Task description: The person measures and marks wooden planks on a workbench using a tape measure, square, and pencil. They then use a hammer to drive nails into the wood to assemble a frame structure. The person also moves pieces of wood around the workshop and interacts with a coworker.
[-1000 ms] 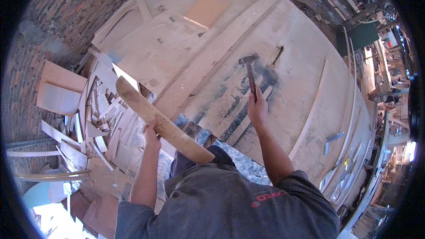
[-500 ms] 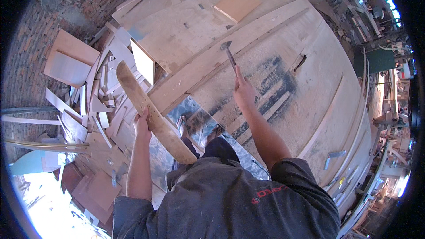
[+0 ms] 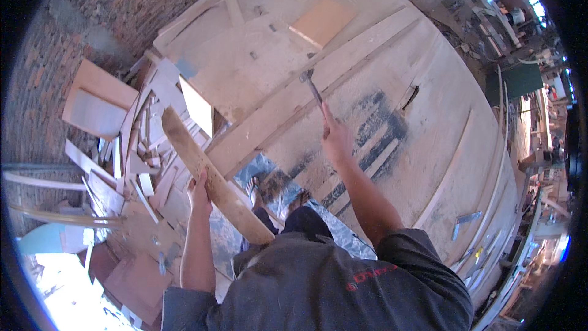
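My left hand is closed around the edge of a long, slightly curved wooden board. Several small dark marks or holes dot the board near my fingers. It slants from the scrap pile side down to the front of my dark shirt. In my right hand is a hammer, gripped by its handle with the index finger stretched along it. The hammer's head points away from me, above the dusty wooden worktop. The hammer and the board are apart.
A long flat plank crosses the worktop, near a dark-stained patch. An orange-brown panel lies farther off. Offcuts pile up on the left, by a brick wall. A metal square lies at the right.
The view has tilted, so most of the scene sits lower in the picture. The board has dropped slightly with my left hand. Both hands keep their holds.
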A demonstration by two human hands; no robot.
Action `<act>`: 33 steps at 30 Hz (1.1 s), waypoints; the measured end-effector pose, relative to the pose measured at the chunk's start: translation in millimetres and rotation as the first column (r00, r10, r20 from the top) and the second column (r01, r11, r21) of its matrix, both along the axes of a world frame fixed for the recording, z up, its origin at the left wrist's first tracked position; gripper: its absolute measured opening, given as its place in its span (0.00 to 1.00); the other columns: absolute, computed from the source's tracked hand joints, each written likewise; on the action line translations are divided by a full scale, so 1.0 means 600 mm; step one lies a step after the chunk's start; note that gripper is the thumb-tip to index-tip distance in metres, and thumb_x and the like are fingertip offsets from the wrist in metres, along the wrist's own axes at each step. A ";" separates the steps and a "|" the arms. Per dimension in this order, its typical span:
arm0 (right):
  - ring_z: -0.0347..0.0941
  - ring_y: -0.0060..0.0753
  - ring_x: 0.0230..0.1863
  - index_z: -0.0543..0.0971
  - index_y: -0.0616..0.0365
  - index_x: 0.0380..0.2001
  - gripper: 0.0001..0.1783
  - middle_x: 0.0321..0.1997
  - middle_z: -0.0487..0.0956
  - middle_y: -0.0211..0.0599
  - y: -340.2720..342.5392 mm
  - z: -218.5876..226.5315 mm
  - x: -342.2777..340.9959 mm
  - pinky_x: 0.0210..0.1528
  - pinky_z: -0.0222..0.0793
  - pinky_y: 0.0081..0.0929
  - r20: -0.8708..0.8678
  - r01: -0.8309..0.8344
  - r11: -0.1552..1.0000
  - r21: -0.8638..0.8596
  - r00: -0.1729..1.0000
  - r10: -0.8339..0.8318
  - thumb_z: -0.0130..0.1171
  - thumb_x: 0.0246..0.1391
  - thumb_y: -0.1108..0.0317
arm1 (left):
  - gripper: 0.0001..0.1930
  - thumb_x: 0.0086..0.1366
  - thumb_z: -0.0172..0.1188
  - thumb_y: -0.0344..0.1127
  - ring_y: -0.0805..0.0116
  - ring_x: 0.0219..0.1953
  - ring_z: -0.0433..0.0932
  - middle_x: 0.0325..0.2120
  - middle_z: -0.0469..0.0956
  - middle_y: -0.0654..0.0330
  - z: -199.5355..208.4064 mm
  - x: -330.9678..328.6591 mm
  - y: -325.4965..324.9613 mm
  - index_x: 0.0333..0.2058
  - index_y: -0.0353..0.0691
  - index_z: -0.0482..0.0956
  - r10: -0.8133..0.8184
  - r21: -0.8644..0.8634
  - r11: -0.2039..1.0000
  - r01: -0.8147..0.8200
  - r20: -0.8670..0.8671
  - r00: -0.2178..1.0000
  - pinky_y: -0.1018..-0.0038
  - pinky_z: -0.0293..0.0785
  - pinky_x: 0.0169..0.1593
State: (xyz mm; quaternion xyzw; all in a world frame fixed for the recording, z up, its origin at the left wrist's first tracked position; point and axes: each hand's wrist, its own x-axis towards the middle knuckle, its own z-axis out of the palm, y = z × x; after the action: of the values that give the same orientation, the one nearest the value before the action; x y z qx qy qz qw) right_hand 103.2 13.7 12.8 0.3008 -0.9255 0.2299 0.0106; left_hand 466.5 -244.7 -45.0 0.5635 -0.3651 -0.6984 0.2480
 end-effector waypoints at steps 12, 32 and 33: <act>0.79 0.61 0.36 0.58 0.26 0.72 0.33 0.37 0.83 0.50 0.023 -0.008 -0.142 0.38 0.73 0.54 0.184 0.459 0.888 -0.025 0.875 -0.448 0.51 0.67 0.63 | 0.24 0.66 0.67 0.41 0.63 0.48 0.79 0.47 0.79 0.60 0.029 -0.016 0.012 0.57 0.38 0.72 -0.008 0.021 1.000 0.009 -0.024 1.000 0.62 0.78 0.52; 0.81 0.57 0.39 0.65 0.31 0.69 0.31 0.39 0.83 0.47 0.023 -0.003 -0.247 0.42 0.76 0.54 0.026 0.356 0.934 0.018 0.934 -0.356 0.50 0.62 0.65 | 0.23 0.66 0.67 0.39 0.63 0.50 0.79 0.48 0.78 0.60 0.028 -0.013 0.006 0.56 0.40 0.72 -0.061 0.035 0.997 0.063 -0.056 0.997 0.61 0.78 0.54; 0.81 0.57 0.39 0.69 0.34 0.67 0.29 0.39 0.83 0.48 0.035 -0.016 -0.255 0.42 0.77 0.53 0.026 0.338 0.939 0.069 0.940 -0.341 0.51 0.61 0.65 | 0.24 0.66 0.67 0.39 0.62 0.52 0.78 0.50 0.78 0.59 0.024 -0.009 0.003 0.57 0.41 0.72 -0.054 0.043 0.998 0.056 -0.041 0.998 0.60 0.78 0.55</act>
State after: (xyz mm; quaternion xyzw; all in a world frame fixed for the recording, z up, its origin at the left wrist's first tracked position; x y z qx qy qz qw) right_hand -49.9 34.5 3.3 0.1325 -0.9703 0.2010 0.0231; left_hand 461.0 -242.6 -30.7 0.5445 -0.3599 -0.7238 0.2235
